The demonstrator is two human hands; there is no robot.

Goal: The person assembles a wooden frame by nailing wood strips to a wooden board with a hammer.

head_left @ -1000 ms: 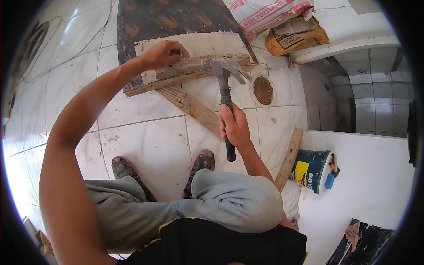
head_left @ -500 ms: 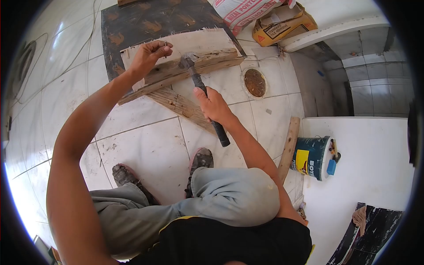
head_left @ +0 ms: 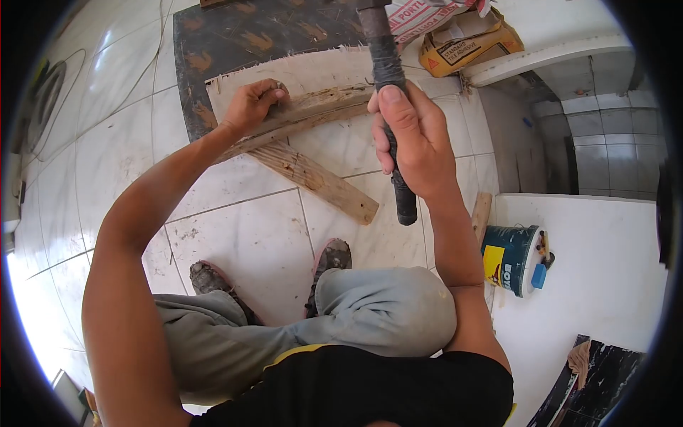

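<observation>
My right hand point(head_left: 421, 139) is wrapped round the black, tape-wound handle of a hammer point(head_left: 388, 60), raised close to the camera. The hammer's head is mostly cut off by the top edge of the view. My left hand point(head_left: 254, 104) rests at the wooden beam point(head_left: 320, 102), thumb and fingers pinched on a small grey nail point(head_left: 279, 85), mostly hidden by the fingertips. The beam lies along the edge of a pale plywood board point(head_left: 306, 71). A loose wooden plank point(head_left: 320, 181) slants out from under them on the tiles.
A dark printed sheet point(head_left: 235, 32) lies beyond the plywood. A tile adhesive box point(head_left: 469, 50) and a cement sack point(head_left: 427, 18) stand at the back. To the right are a paint bucket point(head_left: 512, 260) and another wood strip point(head_left: 482, 213). My shoes point(head_left: 332, 260) are on the tiled floor.
My right hand has lifted the hammer up off the beam, towards the camera. My left hand has lowered slightly to the beam, still pinching. The view has shifted a little.
</observation>
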